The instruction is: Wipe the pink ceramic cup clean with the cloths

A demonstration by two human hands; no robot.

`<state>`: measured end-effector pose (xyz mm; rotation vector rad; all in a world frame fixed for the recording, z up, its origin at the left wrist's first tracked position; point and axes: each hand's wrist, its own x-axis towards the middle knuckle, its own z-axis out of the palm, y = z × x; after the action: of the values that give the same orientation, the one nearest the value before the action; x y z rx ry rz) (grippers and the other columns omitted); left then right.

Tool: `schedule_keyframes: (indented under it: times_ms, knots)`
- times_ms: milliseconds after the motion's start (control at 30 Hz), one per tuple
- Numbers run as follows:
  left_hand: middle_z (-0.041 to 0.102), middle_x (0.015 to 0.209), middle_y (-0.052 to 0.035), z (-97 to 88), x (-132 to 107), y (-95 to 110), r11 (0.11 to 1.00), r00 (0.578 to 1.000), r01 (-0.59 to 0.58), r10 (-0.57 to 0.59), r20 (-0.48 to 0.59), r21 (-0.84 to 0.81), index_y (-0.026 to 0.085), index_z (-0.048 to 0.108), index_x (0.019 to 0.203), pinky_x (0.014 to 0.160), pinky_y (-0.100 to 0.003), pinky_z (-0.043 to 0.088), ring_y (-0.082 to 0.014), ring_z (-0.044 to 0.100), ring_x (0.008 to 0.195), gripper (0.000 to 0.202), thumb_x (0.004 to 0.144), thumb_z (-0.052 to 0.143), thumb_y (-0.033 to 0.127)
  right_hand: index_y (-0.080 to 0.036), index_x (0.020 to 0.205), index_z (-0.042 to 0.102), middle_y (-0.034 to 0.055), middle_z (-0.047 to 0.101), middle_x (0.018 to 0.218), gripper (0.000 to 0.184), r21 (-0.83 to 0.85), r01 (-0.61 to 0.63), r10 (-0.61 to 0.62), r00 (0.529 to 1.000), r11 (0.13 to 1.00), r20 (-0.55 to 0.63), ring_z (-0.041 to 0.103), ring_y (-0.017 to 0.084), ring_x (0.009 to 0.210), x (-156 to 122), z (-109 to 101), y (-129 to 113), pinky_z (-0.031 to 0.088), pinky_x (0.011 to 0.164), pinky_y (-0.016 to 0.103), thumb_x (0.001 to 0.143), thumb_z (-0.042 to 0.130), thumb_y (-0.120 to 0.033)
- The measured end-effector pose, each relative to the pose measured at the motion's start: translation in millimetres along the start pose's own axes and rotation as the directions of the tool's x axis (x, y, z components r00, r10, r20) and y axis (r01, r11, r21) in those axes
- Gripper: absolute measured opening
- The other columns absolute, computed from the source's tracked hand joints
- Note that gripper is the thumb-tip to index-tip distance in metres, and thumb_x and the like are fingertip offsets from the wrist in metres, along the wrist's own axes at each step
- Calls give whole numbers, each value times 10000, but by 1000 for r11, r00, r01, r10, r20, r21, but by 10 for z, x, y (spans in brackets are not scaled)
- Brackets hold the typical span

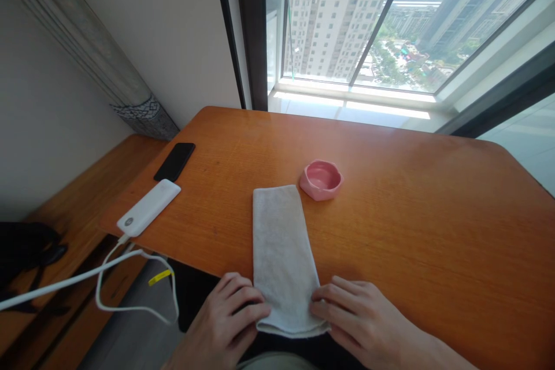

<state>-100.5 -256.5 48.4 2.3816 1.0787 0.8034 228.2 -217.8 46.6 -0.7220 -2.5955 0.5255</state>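
Note:
A light grey cloth (pixel 282 248), folded into a long strip, lies on the wooden table with its near end at the table's front edge. My left hand (pixel 232 315) grips the near left corner, fingertips on top and the thumb below. On the opposite side my right hand (pixel 353 312) pinches the near right corner in the same way. Both thumbs are mostly hidden. Just beyond the cloth's far right corner sits a pink faceted bowl (pixel 321 180), not touched by either hand.
A white power bank (pixel 148 208) with a white cable (pixel 99 269) plugged in lies at the table's left edge, beside a black phone (pixel 174 162). The cable hangs past that edge. A window (pixel 364 29) stands behind the table (pixel 416 214), a curtain (pixel 99 58) at left.

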Motion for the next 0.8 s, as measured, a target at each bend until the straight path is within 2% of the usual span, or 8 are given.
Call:
schedule_keyframes:
  times_ms: [100,167,267,333,400,500,667,800]
  knots:
    - [810,1075,-76,-55,-69,-11,992,997,79,-78,6,-96,276,723,1226,999,-447,623,-249,745,1027,418,961,493,49,-287,1274,750,81,855,1144,341,137,-72,75,997,988,-21,829,261,929,7,-11,-3,681,765,363,1071,673,-549]
    - [801,1096,-71,-81,-27,-97,977,980,172,-182,-76,-125,281,729,1226,1001,-452,614,-254,749,1040,392,995,472,96,-301,1293,760,88,837,1189,351,303,-246,271,962,921,-44,824,278,1024,79,-16,31,688,843,389,1081,636,-552]
    - [799,1121,-62,-74,289,-367,896,869,440,-441,-223,-58,272,746,1219,986,-433,600,-256,748,1063,284,1076,504,237,-290,1401,714,87,819,1107,383,576,-559,649,758,596,63,801,251,901,349,-44,152,672,736,374,1095,545,-447]
    - [790,1155,-90,-40,624,-603,818,786,576,-551,-280,5,232,748,1239,1028,-473,584,-291,730,1115,300,1092,516,353,-256,1573,578,68,809,1029,580,681,-660,761,606,318,232,697,192,632,608,-89,252,610,582,337,1020,608,-428]
    - [772,1122,-112,10,953,-830,769,750,637,-601,-275,58,196,755,1155,1041,-517,567,-319,710,1099,322,1077,559,439,-249,1610,526,110,791,1253,707,747,-653,799,512,124,315,664,149,616,863,-140,340,578,553,306,929,677,-361]
    - [751,1039,-106,85,1263,-1041,748,725,664,-635,-266,23,192,709,956,1003,-487,565,-302,700,1036,193,982,679,381,-259,1514,592,140,612,1593,685,841,-538,838,435,-52,330,728,167,826,1115,-176,436,468,458,235,843,713,-321]
    - [735,947,-40,57,1266,-928,655,697,536,-700,-158,-532,210,622,986,803,-333,567,-198,690,841,236,934,683,431,-227,1403,656,88,719,1259,644,864,-491,837,422,-113,349,618,119,715,1161,-131,518,306,420,190,790,816,-344]
    - [675,873,-1,-122,1198,-684,425,711,426,-703,5,-798,222,594,979,694,-260,542,-157,647,756,323,918,709,518,-244,1365,705,10,676,898,628,846,-534,778,530,-2,337,543,130,665,1202,-162,533,253,433,202,810,891,-469]
